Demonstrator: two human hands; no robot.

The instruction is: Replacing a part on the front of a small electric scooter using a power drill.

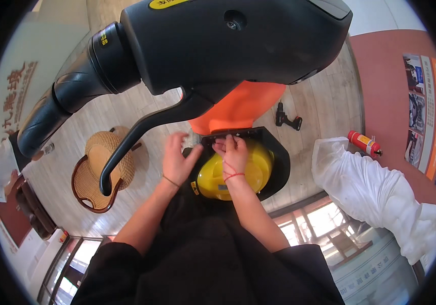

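A black scooter handlebar (238, 46), with a rubber grip (73, 91) and a long lever (136, 137), fills the upper part of the view. Below it is an orange body panel (235, 107). Under the panel, a black open compartment (280, 165) has a yellow helmet (256, 168) lying in it. At the compartment's far edge, my right hand (232, 147) pinches with thumb and fingers; what they hold, if anything, is too small to name. My left hand (177, 161) is held just left of that edge, its fingers apart and nothing in them.
A wicker chair (96, 157) stands on the floor at left. A black cordless drill (287, 118) lies on the floor right of the orange panel. Farther right are a red fire extinguisher (364, 143), something draped in white cloth (375, 198) and a printed board (426, 112).
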